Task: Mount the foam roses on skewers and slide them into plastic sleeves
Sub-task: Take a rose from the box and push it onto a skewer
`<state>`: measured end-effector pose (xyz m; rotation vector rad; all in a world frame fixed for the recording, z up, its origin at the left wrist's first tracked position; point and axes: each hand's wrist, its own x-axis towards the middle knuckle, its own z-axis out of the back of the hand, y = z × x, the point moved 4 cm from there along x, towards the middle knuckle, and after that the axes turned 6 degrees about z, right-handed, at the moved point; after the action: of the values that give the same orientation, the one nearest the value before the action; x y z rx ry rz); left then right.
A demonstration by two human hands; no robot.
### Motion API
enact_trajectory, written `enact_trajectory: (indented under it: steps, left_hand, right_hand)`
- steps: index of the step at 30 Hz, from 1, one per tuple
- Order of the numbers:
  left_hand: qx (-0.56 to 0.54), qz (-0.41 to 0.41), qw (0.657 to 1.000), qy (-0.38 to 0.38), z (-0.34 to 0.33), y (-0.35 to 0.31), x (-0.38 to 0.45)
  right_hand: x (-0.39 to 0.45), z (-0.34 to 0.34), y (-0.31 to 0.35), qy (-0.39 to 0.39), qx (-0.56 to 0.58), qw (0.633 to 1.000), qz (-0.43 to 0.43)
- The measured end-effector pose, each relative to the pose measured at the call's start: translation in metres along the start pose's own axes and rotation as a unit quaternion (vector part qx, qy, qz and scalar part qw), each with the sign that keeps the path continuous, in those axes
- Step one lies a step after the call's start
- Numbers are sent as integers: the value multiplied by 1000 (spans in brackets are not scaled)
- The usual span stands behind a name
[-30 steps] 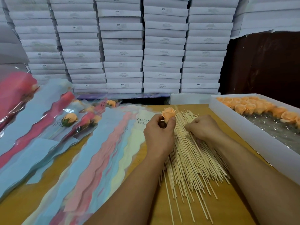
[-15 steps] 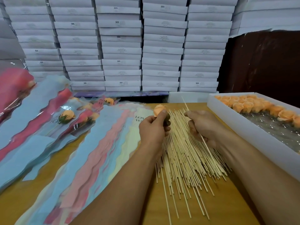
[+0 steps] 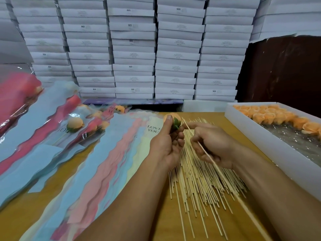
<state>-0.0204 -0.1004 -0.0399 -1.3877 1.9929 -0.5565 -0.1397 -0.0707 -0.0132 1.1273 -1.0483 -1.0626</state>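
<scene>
The left hand [image 3: 166,145] holds one orange foam rose [image 3: 173,119] in curled fingers and thumb. The rose's green base points to 3 o'clock, toward the other hand. The right hand [image 3: 213,143] pinches a thin wooden skewer [image 3: 208,156]. Its top end sits right by the green base; I cannot tell if it has gone in. Its long end runs down to 5 o'clock. Under both hands lies a big pile of skewers [image 3: 196,185] on the wooden table [image 3: 173,223]. At 9 o'clock, colored plastic sleeves [image 3: 107,162] are spread flat, and some farther left have roses inside. At 2 o'clock a white tray [image 3: 260,136] holds more orange roses [image 3: 271,115]. At 12 o'clock white boxes [image 3: 133,54] are stacked high.
</scene>
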Motion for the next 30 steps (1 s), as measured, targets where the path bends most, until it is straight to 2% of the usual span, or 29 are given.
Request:
enact_trajectory:
  steps: [5,9,17,23,30]
  left_hand:
    - [-4,-1,1000,-5,2,-1,1]
    - [-12,-11,1000,-13,3,-3,1]
    - [-24,-16,999,-14,5,-6,6]
    - [-49,-19,999,-13,8,-5,10]
    - [-78,-23,996,-25,11,-7,14]
  right_hand:
    - [1,-2,4,-35,-60,996,53]
    - [-2,-5,5,-30,-62,997,42]
    - [-6,-11,10,18,-97,994,55]
    - [-12,-19,15,107,-87,990,40]
    - [-20,-25,21,134,-114,984,43]
